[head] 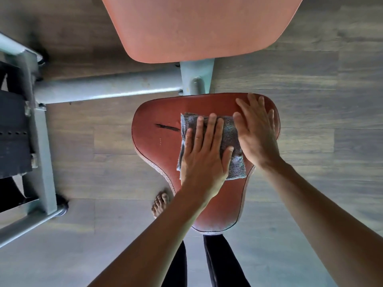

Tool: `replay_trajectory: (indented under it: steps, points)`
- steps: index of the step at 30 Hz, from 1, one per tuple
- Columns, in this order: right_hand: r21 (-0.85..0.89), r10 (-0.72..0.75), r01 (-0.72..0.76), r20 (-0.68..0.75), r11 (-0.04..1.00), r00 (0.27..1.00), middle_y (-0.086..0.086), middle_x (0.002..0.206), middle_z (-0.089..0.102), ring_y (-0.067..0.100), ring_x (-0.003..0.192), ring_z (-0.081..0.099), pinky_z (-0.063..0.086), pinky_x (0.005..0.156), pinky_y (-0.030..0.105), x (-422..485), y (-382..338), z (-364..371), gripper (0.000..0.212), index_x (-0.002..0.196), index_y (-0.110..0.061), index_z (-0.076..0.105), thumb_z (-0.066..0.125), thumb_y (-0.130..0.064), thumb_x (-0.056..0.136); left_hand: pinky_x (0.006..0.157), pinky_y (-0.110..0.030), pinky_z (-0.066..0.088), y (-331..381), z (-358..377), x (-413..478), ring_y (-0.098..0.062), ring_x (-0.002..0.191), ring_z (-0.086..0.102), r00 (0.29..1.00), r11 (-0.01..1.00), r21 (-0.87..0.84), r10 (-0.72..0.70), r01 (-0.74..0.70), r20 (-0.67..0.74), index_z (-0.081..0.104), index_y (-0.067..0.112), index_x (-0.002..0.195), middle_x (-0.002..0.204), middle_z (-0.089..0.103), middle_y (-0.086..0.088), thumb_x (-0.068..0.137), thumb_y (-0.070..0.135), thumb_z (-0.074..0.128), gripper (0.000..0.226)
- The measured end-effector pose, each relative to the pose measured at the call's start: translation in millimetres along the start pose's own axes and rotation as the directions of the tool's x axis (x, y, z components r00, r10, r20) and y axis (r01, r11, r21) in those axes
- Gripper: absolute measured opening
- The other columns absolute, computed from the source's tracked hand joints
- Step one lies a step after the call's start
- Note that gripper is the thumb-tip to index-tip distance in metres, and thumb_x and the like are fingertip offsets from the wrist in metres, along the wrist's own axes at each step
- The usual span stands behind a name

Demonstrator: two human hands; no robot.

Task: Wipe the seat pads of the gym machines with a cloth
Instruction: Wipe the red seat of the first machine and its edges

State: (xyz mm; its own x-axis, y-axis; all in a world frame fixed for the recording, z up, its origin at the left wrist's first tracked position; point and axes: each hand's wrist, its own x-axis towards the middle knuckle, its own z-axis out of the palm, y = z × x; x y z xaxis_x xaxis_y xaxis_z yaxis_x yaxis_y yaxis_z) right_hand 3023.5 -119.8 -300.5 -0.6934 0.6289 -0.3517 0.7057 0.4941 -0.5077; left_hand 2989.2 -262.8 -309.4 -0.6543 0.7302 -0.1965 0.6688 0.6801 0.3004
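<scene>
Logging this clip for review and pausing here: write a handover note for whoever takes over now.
Left hand: flat, pressing the grey cloth onto the red seat pad.
Right hand: flat on the pad's far right corner, beside the cloth.
Done: wiping under way; coverage cannot be told.
To do: likely the area by the dark mark left of the cloth, and the pad's near end.

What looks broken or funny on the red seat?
The seat pad has a dark, ragged streak just left of the cloth. It looks like a tear in the cover, though possibly a stain.
</scene>
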Motion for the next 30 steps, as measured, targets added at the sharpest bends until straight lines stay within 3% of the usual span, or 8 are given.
replay_trajectory:
  steps: [7, 17, 22, 25, 30]
  points:
    - [-0.086, 0.041, -0.042, -0.011, 0.995, 0.999, 0.003, 0.166, 0.006, 0.022, 0.153, -0.003, -0.005, 0.123, 0.049, -4, -12, 13, 0.054, 0.155, -0.02, 0.027, 0.032, -0.041, 0.106, 0.123, -0.045, 0.014, -12, -6, -43, -0.024, 0.153, 0.007, 0.998, 0.998, -0.013, -0.064, 0.064, 0.0, 0.022, 0.015, 0.156, 0.165, 0.015, -0.004, 0.104, 0.046, 0.029, 0.061]
    - [-0.146, 0.079, -0.09, -0.078, 0.985, 0.994, -0.001, 0.167, 0.002, 0.018, 0.153, -0.007, -0.008, 0.123, 0.046, -9, -17, 26, 0.058, 0.157, -0.024, 0.018, 0.027, -0.047, 0.105, 0.123, -0.043, 0.015, -10, -5, -55, -0.029, 0.151, 0.017, 0.942, 0.944, -0.042, -0.329, 0.326, -0.073, 0.025, 0.014, 0.155, 0.161, 0.026, -0.008, 0.104, 0.04, 0.032, 0.058]
    - [-0.156, 0.085, -0.104, -0.123, 0.982, 0.989, 0.0, 0.167, 0.005, 0.018, 0.153, -0.004, -0.007, 0.123, 0.045, -8, -18, 31, 0.058, 0.157, -0.024, 0.02, 0.028, -0.048, 0.104, 0.122, -0.046, 0.018, -13, -3, -25, -0.03, 0.151, 0.018, 0.919, 0.926, -0.062, -0.378, 0.373, -0.111, 0.028, 0.012, 0.154, 0.161, 0.028, -0.008, 0.104, 0.041, 0.032, 0.058]
    - [-0.165, 0.086, -0.105, -0.12, 0.981, 0.989, -0.001, 0.167, 0.004, 0.018, 0.153, -0.004, -0.007, 0.123, 0.045, -9, -18, 31, 0.058, 0.157, -0.025, 0.019, 0.026, -0.049, 0.104, 0.123, -0.045, 0.015, -3, -2, -49, -0.028, 0.152, 0.012, 0.93, 0.932, -0.086, -0.359, 0.352, -0.082, 0.025, 0.012, 0.155, 0.163, 0.021, -0.007, 0.105, 0.041, 0.032, 0.059]
    - [-0.142, 0.102, -0.12, -0.123, 0.983, 0.987, -0.002, 0.167, 0.004, 0.017, 0.153, -0.004, -0.007, 0.123, 0.045, -7, -20, 31, 0.058, 0.157, -0.026, 0.02, 0.027, -0.049, 0.104, 0.124, -0.044, 0.012, -20, -2, -22, -0.03, 0.151, 0.019, 0.94, 0.946, -0.071, -0.322, 0.316, -0.11, 0.028, 0.013, 0.154, 0.161, 0.027, -0.006, 0.103, 0.043, 0.03, 0.06]
